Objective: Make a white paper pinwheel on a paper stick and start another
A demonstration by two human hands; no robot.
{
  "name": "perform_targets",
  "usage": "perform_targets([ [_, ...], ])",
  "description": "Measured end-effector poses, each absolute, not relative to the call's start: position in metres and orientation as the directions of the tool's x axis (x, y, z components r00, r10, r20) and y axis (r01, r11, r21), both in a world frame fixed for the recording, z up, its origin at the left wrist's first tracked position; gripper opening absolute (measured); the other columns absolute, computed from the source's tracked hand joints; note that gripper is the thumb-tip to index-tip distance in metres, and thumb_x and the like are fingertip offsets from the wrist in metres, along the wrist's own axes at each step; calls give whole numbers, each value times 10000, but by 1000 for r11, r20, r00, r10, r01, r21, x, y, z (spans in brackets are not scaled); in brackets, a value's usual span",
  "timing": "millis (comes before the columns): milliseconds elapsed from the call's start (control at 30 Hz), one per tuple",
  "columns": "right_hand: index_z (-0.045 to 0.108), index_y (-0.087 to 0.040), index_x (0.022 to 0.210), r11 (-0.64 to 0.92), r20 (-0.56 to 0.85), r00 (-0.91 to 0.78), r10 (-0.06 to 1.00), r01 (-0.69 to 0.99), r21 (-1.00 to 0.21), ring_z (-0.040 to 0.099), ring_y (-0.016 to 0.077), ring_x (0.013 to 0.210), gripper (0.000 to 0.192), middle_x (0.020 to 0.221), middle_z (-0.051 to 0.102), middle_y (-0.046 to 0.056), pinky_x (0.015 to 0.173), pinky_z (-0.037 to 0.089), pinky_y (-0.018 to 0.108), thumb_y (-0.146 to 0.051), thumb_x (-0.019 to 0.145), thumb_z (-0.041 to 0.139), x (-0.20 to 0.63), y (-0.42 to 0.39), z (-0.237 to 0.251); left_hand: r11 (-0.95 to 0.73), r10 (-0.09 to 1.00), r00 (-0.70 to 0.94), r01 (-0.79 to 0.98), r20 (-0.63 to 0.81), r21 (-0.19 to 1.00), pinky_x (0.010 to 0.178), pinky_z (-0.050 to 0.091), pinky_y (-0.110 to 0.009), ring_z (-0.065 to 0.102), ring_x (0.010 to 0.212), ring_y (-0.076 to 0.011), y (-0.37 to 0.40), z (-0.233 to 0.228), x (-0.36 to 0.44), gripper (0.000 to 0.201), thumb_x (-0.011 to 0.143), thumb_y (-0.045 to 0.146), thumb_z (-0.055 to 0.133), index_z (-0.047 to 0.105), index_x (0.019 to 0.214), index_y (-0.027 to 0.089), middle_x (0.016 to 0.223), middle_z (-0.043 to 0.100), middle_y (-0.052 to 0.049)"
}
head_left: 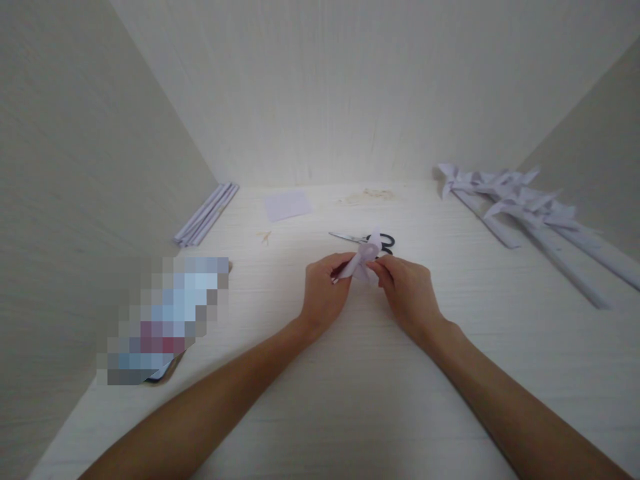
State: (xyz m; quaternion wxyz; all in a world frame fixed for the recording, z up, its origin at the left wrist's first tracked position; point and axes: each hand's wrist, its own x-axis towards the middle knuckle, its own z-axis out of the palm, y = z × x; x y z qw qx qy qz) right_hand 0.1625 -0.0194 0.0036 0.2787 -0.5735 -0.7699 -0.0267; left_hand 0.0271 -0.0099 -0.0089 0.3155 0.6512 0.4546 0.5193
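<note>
Left hand [324, 285]: curled around the lower end of a small folded lilac paper piece [361, 261], fingers pressed together on it.
Right hand [406, 288]: pinching the upper, wider part of the same paper piece between thumb and fingertips.
Paper piece: held just above the white table [360, 400], mid-scene, between both hands.
Scissors [364, 239]: lying flat just behind the hands, black handles partly hidden by the paper.
Far left: bundle of rolled paper sticks [206, 215] against the wall.
Far centre: flat lilac paper square [287, 204].
Right side: row of finished paper flowers on long stems [530, 213], well apart from the hands.
Near left: blurred flat object [165, 320] on the table.
</note>
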Motion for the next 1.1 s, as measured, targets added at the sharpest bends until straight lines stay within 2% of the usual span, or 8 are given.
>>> perform_targets([
  [167, 562, -155, 655, 383, 497, -216, 840, 886, -262, 544, 149, 546, 223, 617, 617, 46, 493, 317, 229, -245, 821, 442, 161, -23, 6, -361, 931, 34, 243, 364, 900, 712, 479, -259, 605, 729, -133, -9, -10, 28, 240, 671, 86, 513, 660, 844, 162, 808, 676, -30],
  [300, 557, -149, 646, 411, 513, -239, 825, 876, -253, 535, 142, 547, 207, 616, 607, 51, 498, 331, 222, -187, 809, 435, 160, -25, 6, -348, 935, 22, 232, 353, 908, 725, 478, -270, 607, 735, -136, -8, -11, 29, 235, 675, 92, 511, 658, 848, 149, 819, 674, -45],
  [433, 559, -143, 672, 412, 488, -248, 837, 872, -263, 549, 146, 530, 221, 621, 622, 55, 489, 326, 225, -216, 825, 417, 160, -23, 4, -355, 933, 35, 244, 357, 903, 717, 479, -266, 603, 728, -136, -9, -10, 28, 234, 678, 93, 509, 658, 847, 155, 802, 671, -38],
  [600, 548, -149, 643, 372, 481, -209, 851, 888, -271, 520, 133, 434, 290, 515, 592, 29, 447, 300, 223, -263, 848, 378, 161, -21, 4, -368, 928, 56, 264, 367, 891, 704, 477, -255, 599, 713, -131, -10, -8, 28, 232, 683, 92, 504, 661, 837, 167, 771, 669, -24],
  [733, 557, -158, 630, 399, 531, -200, 823, 870, -289, 552, 139, 482, 262, 564, 622, 40, 468, 332, 223, -251, 829, 413, 159, -22, 6, -363, 931, 45, 242, 363, 900, 693, 479, -254, 602, 711, -132, -10, -9, 29, 224, 676, 96, 513, 663, 825, 170, 779, 671, -23],
  [900, 537, -168, 703, 398, 569, -115, 815, 824, -403, 536, 112, 438, 125, 524, 600, -2, 448, 356, 200, -244, 787, 484, 158, -23, 2, -323, 946, 34, 150, 322, 934, 702, 481, -270, 607, 706, -137, -9, -10, 31, 206, 689, 129, 513, 662, 827, 156, 787, 672, -36],
  [1000, 533, -169, 629, 400, 567, -70, 821, 779, -483, 543, 110, 446, 161, 516, 596, -2, 439, 373, 193, -260, 761, 531, 160, -22, -1, -302, 953, 23, 114, 301, 947, 711, 479, -272, 608, 721, -139, -8, -10, 31, 207, 683, 125, 516, 661, 829, 147, 805, 673, -46],
  [1100, 561, -164, 613, 448, 569, -93, 817, 723, -525, 566, 118, 483, 162, 552, 618, 12, 461, 408, 201, -244, 752, 544, 163, -20, -2, -269, 963, -1, 104, 271, 958, 711, 479, -272, 608, 716, -137, -7, -10, 31, 198, 680, 128, 518, 661, 816, 138, 795, 675, -48],
])
